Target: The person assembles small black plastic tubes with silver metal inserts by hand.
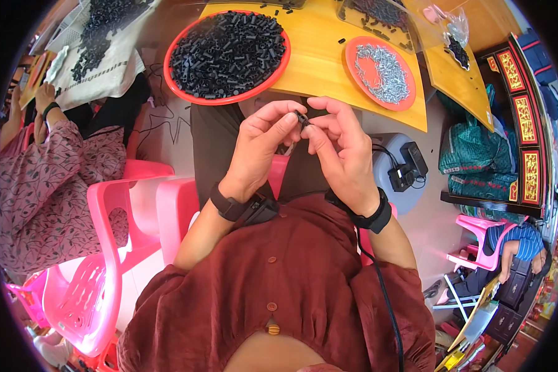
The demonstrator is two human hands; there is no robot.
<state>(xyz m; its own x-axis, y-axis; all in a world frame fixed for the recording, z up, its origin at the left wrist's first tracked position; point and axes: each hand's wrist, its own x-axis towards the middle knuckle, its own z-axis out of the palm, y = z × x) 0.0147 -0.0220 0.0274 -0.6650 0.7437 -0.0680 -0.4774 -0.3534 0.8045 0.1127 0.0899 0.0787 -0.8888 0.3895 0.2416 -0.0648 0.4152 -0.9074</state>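
My left hand and my right hand meet in front of me above my lap. Their fingertips pinch a small dark plastic piece between them, mostly covered by the fingers. Just beyond my left hand, a round red tray is heaped with short black tubular plastic pieces. Farther right on the yellow table lies a smaller red plate bearing many tiny silver metal parts. Both wrists wear dark straps.
At the far right stands a clear bin with more black pieces. A blue-grey stool carries black power adapters. Pink chairs stand to my left, where a person in a patterned top works. Another person sits lower right.
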